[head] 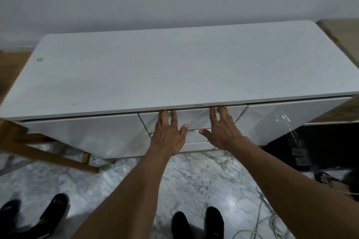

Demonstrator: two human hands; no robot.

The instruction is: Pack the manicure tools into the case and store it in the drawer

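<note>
A white cabinet with a pale marble-look top stands against the wall. Its middle upper drawer sits flush with the fronts beside it. My left hand lies flat on the drawer front, fingers spread, with the fingertips up at the gap under the top. My right hand rests the same way just to its right, thumb pointing inward. Neither hand holds anything. No manicure case or tools are in view.
A wooden frame leans under the cabinet's left end. A dark unit stands at the right, with a sandalled foot beside it. Loose cables lie on the marble floor. Black shoes are at the bottom edge.
</note>
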